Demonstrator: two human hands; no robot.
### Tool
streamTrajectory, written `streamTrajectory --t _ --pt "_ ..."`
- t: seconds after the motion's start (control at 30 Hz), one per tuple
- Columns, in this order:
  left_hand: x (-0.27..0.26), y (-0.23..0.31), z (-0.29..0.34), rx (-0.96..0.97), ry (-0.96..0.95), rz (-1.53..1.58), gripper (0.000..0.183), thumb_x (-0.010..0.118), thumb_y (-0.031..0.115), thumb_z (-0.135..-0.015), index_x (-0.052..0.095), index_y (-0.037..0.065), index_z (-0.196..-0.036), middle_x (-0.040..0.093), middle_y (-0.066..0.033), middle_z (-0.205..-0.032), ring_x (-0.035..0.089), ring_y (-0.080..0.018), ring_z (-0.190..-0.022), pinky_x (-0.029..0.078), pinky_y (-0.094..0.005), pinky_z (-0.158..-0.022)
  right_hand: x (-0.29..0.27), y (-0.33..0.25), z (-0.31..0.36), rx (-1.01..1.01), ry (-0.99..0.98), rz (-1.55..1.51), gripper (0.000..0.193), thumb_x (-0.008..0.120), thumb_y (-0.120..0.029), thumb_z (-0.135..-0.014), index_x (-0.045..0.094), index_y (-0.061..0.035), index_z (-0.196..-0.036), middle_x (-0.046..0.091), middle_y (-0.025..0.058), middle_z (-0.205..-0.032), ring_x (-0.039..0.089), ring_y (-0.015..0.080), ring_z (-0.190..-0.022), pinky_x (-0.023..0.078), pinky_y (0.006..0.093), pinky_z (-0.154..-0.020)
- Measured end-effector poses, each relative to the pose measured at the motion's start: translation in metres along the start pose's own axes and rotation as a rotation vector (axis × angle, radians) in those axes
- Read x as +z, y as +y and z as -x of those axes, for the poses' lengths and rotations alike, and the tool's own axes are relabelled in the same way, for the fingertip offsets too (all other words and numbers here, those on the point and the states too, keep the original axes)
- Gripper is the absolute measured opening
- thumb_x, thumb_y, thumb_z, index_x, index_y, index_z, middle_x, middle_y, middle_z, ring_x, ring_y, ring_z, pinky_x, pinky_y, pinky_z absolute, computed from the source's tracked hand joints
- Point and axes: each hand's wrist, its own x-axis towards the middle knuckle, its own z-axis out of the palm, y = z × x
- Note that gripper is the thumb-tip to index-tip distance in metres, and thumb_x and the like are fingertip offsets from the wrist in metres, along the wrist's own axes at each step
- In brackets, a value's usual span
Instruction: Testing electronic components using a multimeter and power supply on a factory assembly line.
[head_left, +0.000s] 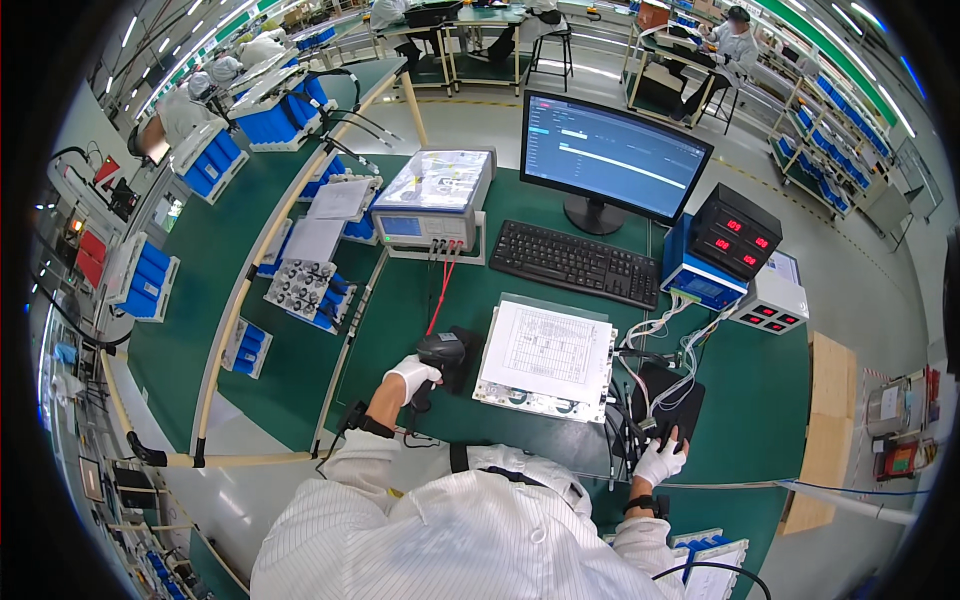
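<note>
My left hand (413, 380), in a white glove with bare fingertips, is closed round the grip of a black handheld barcode scanner (441, 350). The scanner's head is beside the left edge of a white-framed battery module (540, 405), on which a printed sheet (550, 343) lies flat. At the module's right, my right hand (661, 461), gloved likewise, rests at the near end of a black mouse pad (683, 402). Its fingers curl over a dark computer mouse (653, 445), which they mostly cover. White wires and black cables (622, 425) run between the module and the pad.
Behind the module are a keyboard (575, 262), a monitor (612, 155) and a tester (430, 200) with red and black leads. Meters with red digits (738, 232) stand at right. Blue-celled modules (312, 290) sit at left beyond a pale rail (235, 290).
</note>
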Motion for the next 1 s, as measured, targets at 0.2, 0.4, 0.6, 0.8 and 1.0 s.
streamTrajectory --t 0.2,0.4,0.6,0.8,1.0 --pt "0.012 -0.016 -0.013 0.181 0.167 -0.043 0.041 0.065 0.004 -0.073 0.056 0.001 -0.113 0.063 -0.0107 -0.1 0.058 -0.0238 -0.089 0.046 -0.0358 -0.08 -0.003 -0.004 0.001 -0.004 -0.03 -0.041 0.056 0.069 -0.011 -0.069 0.058 -0.0248 -0.122 0.047 0.019 -0.123 0.049 0.0365 -0.108 0.042 0.044 -0.09" --pt "0.037 -0.02 -0.022 0.219 0.326 -0.292 0.055 0.066 0.016 -0.077 0.046 0.005 -0.127 0.059 -0.0221 -0.115 0.056 -0.0374 -0.108 0.043 -0.0405 -0.092 -0.003 -0.004 0.003 -0.004 -0.02 -0.059 0.054 0.07 -0.008 -0.068 0.06 -0.0242 -0.119 0.045 0.0187 -0.124 0.048 0.037 -0.11 0.041 0.0434 -0.092" --pt "0.06 0.003 -0.003 0.186 0.575 -0.463 0.051 0.065 0.02 -0.078 0.05 0.009 -0.125 0.056 -0.0195 -0.118 0.052 -0.0367 -0.111 0.042 -0.043 -0.094 -0.001 -0.002 0.005 0.003 -0.035 -0.089 0.052 0.07 -0.008 -0.069 0.062 -0.0225 -0.118 0.044 0.0187 -0.122 0.047 0.0363 -0.109 0.041 0.0427 -0.092" --pt "0.077 0.024 0.018 0.549 0.776 -0.445 0.038 0.062 0.015 -0.074 0.056 0.01 -0.112 0.054 -0.016 -0.112 0.051 -0.0359 -0.103 0.042 -0.0473 -0.088 0.004 0.004 0.006 -0.013 -0.066 -0.111 0.052 0.069 -0.008 -0.067 0.063 -0.0214 -0.116 0.042 0.0196 -0.124 0.045 0.0367 -0.111 0.038 0.0429 -0.094" --pt "0.122 0.036 0.031 0.927 0.704 -0.423 0.034 0.061 0.013 -0.073 0.059 0.009 -0.107 0.057 -0.0143 -0.11 0.053 -0.0344 -0.099 0.043 -0.046 -0.087 0.004 0.003 0.006 -0.027 -0.051 -0.106 0.052 0.069 -0.006 -0.067 0.063 -0.0214 -0.117 0.042 0.0188 -0.123 0.046 0.0358 -0.11 0.04 0.041 -0.093"
